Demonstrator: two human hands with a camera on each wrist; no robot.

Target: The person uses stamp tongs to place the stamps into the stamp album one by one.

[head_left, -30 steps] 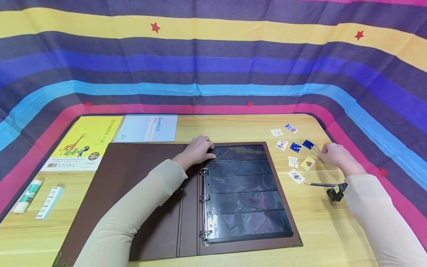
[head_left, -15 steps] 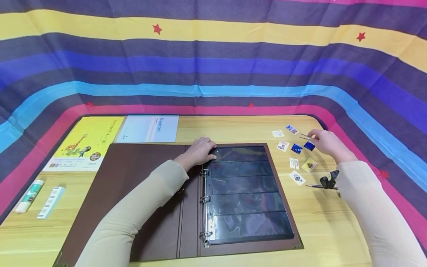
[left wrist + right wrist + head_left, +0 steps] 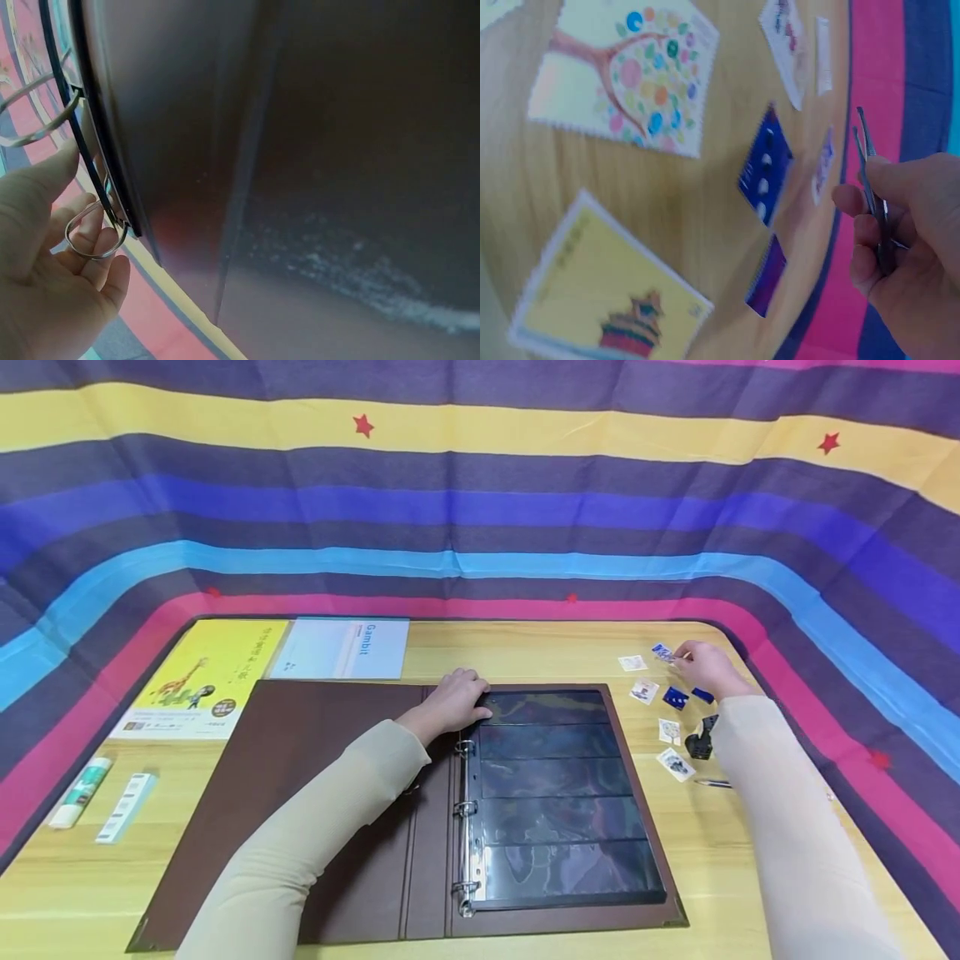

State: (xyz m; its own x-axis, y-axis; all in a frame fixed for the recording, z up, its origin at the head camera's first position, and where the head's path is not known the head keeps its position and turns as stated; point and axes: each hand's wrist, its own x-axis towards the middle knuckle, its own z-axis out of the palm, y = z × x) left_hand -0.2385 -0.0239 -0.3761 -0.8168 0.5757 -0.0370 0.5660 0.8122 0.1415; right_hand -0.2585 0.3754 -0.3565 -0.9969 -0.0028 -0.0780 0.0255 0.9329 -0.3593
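Observation:
A brown ring binder (image 3: 352, 827) lies spread open on the table, with black stock pages (image 3: 562, 818) in clear pockets on its right side. My left hand (image 3: 452, 703) rests at the binder's top edge beside the top ring, its thumb at the page corner and the other fingers loosely bent, as the left wrist view shows. In my right hand (image 3: 922, 232) I hold metal tweezers (image 3: 870, 187), tips slightly apart. This hand is at the far right, next to a blue-and-white stamp (image 3: 663, 652). Several other stamps, including a tree stamp (image 3: 637, 71) and a yellow stamp (image 3: 607, 292), lie nearby.
A pencil (image 3: 712, 783) lies under my right forearm. A black wrist mount (image 3: 702, 739) overlaps some stamps in the head view. On the left are a yellow booklet (image 3: 202, 681), a pale blue booklet (image 3: 341, 647), a glue stick (image 3: 81, 793) and a white strip-shaped box (image 3: 125, 808).
My right hand has moved away and to the left with the tweezers, from the dark blue stamp to the blue-and-white one. My left hand stays at the binder's top edge.

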